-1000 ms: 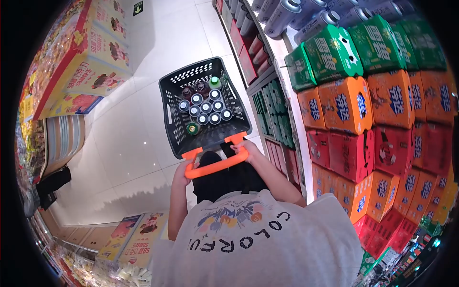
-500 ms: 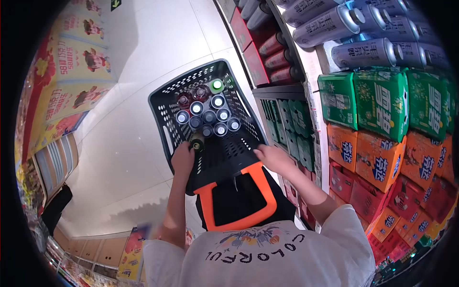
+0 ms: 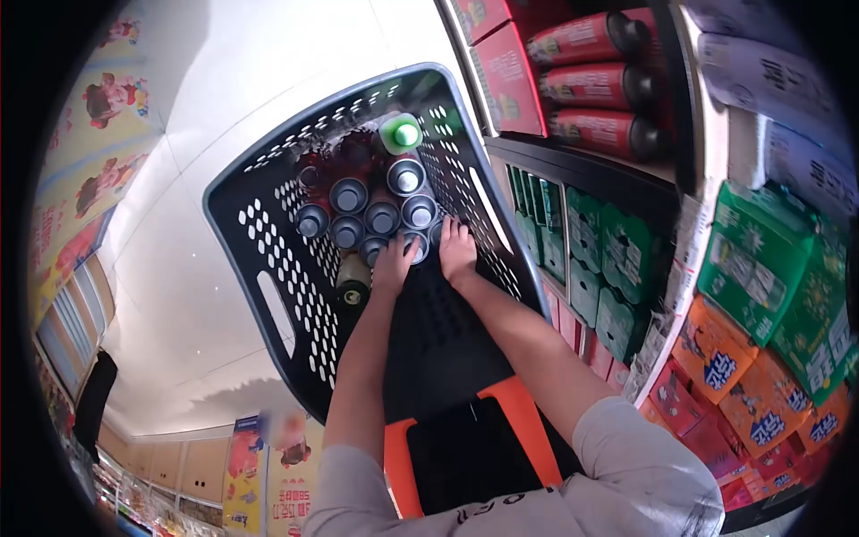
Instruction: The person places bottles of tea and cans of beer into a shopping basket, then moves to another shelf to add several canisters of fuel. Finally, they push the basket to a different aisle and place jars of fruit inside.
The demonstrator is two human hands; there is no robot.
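Observation:
Both arms reach down into a black shopping basket (image 3: pixel 234 183) with an orange handle (image 3: pixel 522 421). My left hand (image 3: pixel 392 268) is among the nearest silver-capped bottles (image 3: pixel 383 217), its fingers curled at the cap of one. Beside it, my right hand (image 3: pixel 457 255) has its fingers bent over another silver-capped bottle at the right end of the group. The fingertips are partly hidden between the bottles. Standing in the basket too are a green-capped bottle (image 3: pixel 402 134) at the far end, dark red bottles (image 3: pixel 311 172), and a dark green bottle (image 3: pixel 352 285) left of my left hand.
Shelves on the right hold red canisters (image 3: pixel 586 87), green packs (image 3: pixel 626 251), purple-grey bottles (image 3: pixel 774 80) and orange packs (image 3: pixel 716 345). Yellow printed cartons (image 3: pixel 98 188) line the left side. Pale tiled floor (image 3: pixel 188 331) lies left of the basket.
My hands have gone from the basket's near rim forward and down into the bottles. The view is closer to the basket, which looks larger.

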